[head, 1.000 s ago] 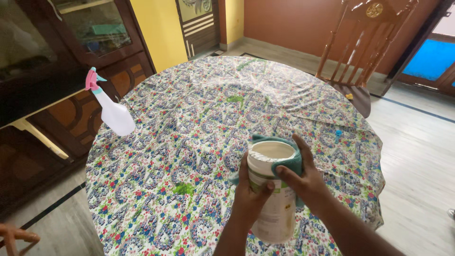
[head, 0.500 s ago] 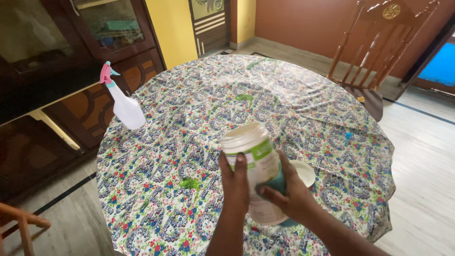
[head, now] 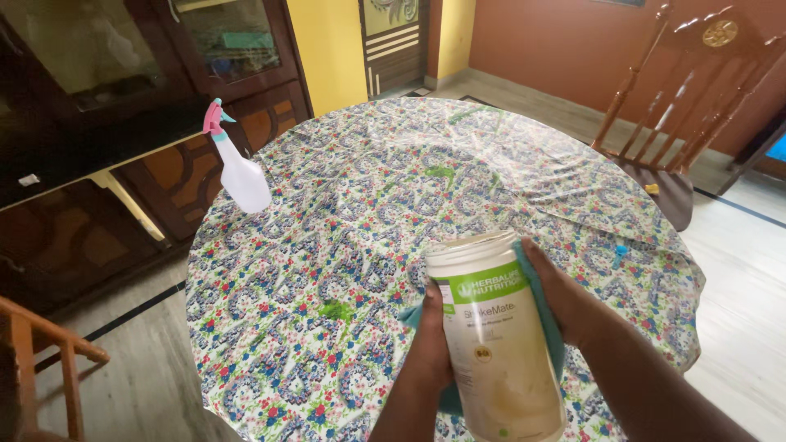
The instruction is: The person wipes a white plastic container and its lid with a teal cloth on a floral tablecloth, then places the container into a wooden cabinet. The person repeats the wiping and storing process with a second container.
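I hold a cream plastic canister (head: 495, 360) with a green label band, tilted, over the near edge of the round table (head: 352, 213). My left hand (head: 431, 348) grips its left side from behind. On the canister's right side my right hand (head: 566, 299) presses a teal cloth (head: 534, 282). A corner of the cloth also shows by my left hand. The canister's lower end runs out of view.
A white spray bottle (head: 244, 173) with a pink and teal trigger stands at the table's far left edge. Green smears (head: 336, 309) mark the floral, plastic-covered tablecloth. A wooden chair (head: 684, 115) stands far right, a dark cabinet (head: 98, 106) left, another wooden chair (head: 41, 352) at the lower left.
The canister has tilted and come closer to the camera. My right hand with the cloth slid from the rim down onto its right side. The view shifted right.
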